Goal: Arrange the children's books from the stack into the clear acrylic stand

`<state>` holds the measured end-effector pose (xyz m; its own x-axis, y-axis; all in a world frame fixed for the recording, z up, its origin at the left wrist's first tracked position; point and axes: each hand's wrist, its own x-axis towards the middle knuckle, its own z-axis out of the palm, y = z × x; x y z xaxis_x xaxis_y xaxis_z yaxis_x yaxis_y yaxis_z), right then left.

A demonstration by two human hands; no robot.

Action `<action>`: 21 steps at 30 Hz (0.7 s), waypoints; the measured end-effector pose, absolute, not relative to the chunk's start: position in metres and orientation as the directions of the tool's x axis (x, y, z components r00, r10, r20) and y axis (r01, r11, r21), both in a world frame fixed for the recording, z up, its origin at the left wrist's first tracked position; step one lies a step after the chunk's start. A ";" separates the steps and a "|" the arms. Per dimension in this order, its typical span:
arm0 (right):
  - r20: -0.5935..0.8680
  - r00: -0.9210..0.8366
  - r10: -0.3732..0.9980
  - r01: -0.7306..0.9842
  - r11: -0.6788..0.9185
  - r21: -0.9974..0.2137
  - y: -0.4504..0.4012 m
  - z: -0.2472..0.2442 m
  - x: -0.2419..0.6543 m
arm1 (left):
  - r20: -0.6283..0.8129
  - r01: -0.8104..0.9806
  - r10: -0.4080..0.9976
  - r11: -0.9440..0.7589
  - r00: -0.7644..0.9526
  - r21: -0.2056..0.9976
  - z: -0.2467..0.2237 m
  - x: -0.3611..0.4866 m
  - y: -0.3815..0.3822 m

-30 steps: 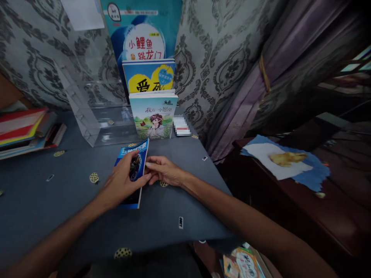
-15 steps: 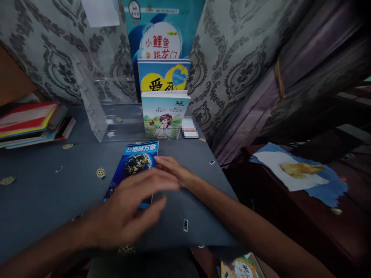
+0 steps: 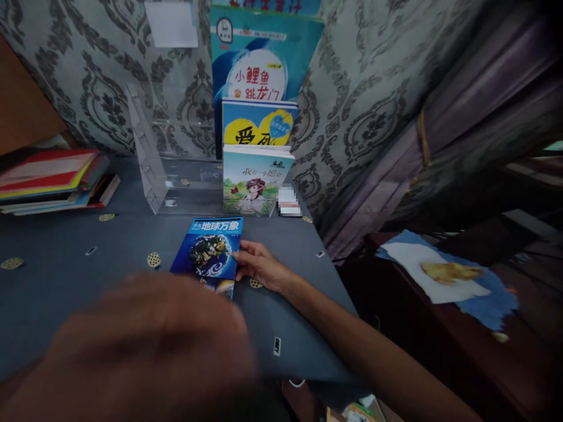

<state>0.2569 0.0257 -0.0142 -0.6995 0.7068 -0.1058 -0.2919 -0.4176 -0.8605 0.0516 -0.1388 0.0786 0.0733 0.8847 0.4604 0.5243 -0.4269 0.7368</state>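
Note:
A blue book [image 3: 211, 252] with a picture of the Earth on its cover lies on the grey-blue tablecloth. My right hand [image 3: 261, 266] grips the book's right edge, thumb on the cover and fingers at the side. Close to the camera, my left hand [image 3: 149, 346] is a large blur that hides the lower part of the book; its fingers cannot be made out. Just behind the book stands a clear stepped rack [image 3: 152, 170]. On its right side are a green book with a cartoon figure [image 3: 253, 187], a yellow and blue book [image 3: 257, 126] and a taller teal book [image 3: 264, 53].
A pile of books and folders [image 3: 48, 176] lies at the table's left. Right of the rack is a small pixelated item [image 3: 289, 201]. A lower dark red surface [image 3: 396, 281] on the right bears blue and white cloth [image 3: 409, 258]. Below the table edge, more books [image 3: 356, 410] show.
My left hand has come up and nearer to the camera, away from over the book. My right hand now pinches the book's edge with spread fingers. The view has shifted slightly.

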 end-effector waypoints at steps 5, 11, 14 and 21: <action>-0.062 -0.687 0.724 -0.307 -0.367 -0.878 0.025 -0.010 0.260 | 0.325 0.569 0.930 -0.177 -0.170 0.803 0.076 0.035 -0.033; -0.016 -0.684 0.729 -0.328 -0.327 -0.886 0.031 -0.011 0.264 | -0.206 -0.046 0.956 0.201 -0.207 0.978 0.029 0.020 -0.021; 0.012 -0.695 0.719 -0.336 -0.310 -0.889 0.033 -0.011 0.267 | -0.260 -0.238 0.901 0.184 -0.347 0.954 0.036 0.036 -0.023; 0.126 -0.652 0.747 -0.344 -0.144 -0.928 0.034 0.009 0.276 | -0.172 -0.228 0.924 0.096 -0.340 0.969 0.048 0.059 -0.023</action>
<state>0.2759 0.0340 0.0085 -0.6524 0.7473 0.1259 -0.3440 -0.1441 -0.9278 0.0588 -0.0227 0.0484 -0.3403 0.9244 -0.1721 -0.2279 0.0965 0.9689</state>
